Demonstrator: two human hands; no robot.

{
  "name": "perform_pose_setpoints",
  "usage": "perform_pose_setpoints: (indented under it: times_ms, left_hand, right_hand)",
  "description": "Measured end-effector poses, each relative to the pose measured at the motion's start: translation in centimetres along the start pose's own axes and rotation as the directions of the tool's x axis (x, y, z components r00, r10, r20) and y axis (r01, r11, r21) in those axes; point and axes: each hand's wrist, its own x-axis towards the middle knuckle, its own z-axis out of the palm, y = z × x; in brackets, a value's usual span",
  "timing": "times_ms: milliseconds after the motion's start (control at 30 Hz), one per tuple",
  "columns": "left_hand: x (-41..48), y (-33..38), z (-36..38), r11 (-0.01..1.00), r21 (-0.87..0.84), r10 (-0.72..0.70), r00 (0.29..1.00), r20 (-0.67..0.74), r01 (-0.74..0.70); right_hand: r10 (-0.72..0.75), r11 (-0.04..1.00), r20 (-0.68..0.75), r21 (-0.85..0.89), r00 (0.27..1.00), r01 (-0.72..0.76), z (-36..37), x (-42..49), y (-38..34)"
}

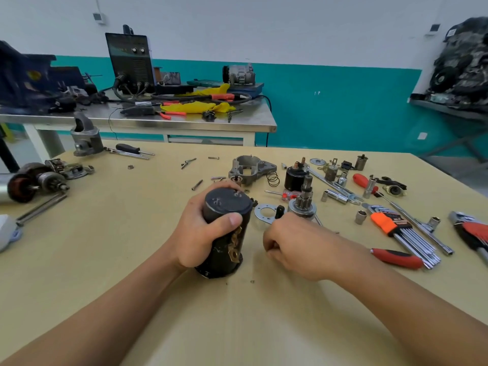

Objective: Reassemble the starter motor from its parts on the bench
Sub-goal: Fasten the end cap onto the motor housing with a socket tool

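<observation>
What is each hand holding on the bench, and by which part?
The left hand grips the black cylindrical motor housing around its upper side wall, thumb in front. The right hand is closed in a fist; whether it holds anything cannot be told.

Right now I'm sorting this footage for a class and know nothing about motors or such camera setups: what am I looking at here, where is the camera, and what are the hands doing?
There is no machine working here, only a person's two bare hands. The single picture comes from a wide-angle camera on the person's head, looking forward and down, so both forearms reach in from the bottom edge.

The left hand grips a black cylinder, the motor housing, standing on end on the tan bench. The right hand is closed around a tool with a black handle tip showing above the fist; the rest is hidden.

Loose parts lie beyond: a grey end casting, a small spring, a black solenoid, a pinion gear, a flat ring plate. To the right are sockets, an orange set of hex keys and a red-handled screwdriver.
</observation>
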Motion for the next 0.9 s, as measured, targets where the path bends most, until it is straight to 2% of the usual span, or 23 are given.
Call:
perform_pose_setpoints:
  times_ms: [167,433,567,900]
  left_hand:
    - [0.0,-0.1,0.2,0.994,-0.095,-0.046,0.999,0.021,0.048]
    - [0.2,-0.3,0.1,0.989,-0.11,-0.1,0.995,0.029,0.103]
    - [0.2,-0.2,0.1,0.986,-0.118,-0.112,0.993,0.028,0.115]
    - [0.0,-0.1,0.0,0.976,-0.155,-0.149,0.988,0.044,0.154]
  right_hand:
    - [0.038,0.999,0.043,-0.018,0.998,-0.037,-0.1,-0.4,0.2]
    - [0.022,0.996,0.034,0.083,0.999,-0.024,-0.3,-0.5,0.2]
    - [0.021,0.989,0.077,0.144,0.997,-0.032,-0.6,-0.4,0.6]
    - [-0.023,0.979,0.083,0.202,0.996,0.006,-0.7,-0.6,1.6]
